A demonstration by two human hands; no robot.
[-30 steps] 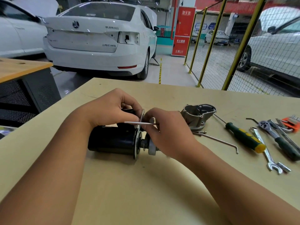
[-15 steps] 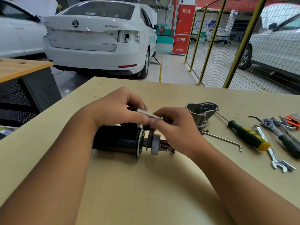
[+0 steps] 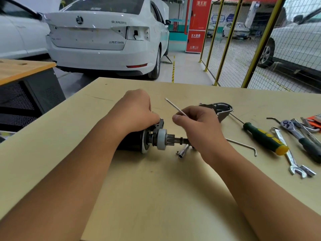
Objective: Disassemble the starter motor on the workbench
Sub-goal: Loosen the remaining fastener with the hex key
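- Right hand (image 3: 199, 126) grip: pinching long bolt (image 3: 175, 107), now withdrawn clear of motor (image 3: 139, 140).
- Left hand (image 3: 135, 112) grip: clamped on motor.
- Judgement: housing freed for separation.

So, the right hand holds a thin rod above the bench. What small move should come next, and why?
Probably lay the rod on the bench beside the other bent rod. The right hand pinches it clear of the motor, which the left hand grips.

A car repair workshop: parked white car (image 3: 107, 37), mesh fencing (image 3: 243, 54), workbench (image 3: 156, 197) with wrenches (image 3: 293, 153).
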